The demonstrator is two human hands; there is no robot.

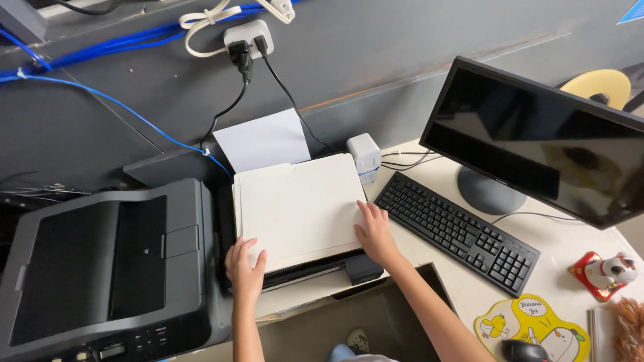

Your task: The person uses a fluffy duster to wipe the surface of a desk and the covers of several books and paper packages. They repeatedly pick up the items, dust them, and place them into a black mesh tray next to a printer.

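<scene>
Left hand point(244, 270) and right hand point(374, 231) rest flat on folder point(296, 205).

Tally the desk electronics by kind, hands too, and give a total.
Printer: 1
Scanner under the cream folder: 1
Monitor: 1
Keyboard: 1
Mouse: 1
Hands on the folder: 2, left hand and right hand
Total: 7

Both hands rest on a folder point(297, 205) that lies on top of a scanner point(319, 269): left hand point(244, 267) at its near left corner, right hand point(374, 231) at its right edge. A paper sheet point(263, 140) stands out behind the folder. A printer point(98, 266) sits left of the left hand. A keyboard point(456, 232) lies just right of the right hand, a monitor point(552, 142) behind it. A mouse point(525, 354) sits on a mouse pad point(534, 331), right of and nearer than the right hand.
</scene>
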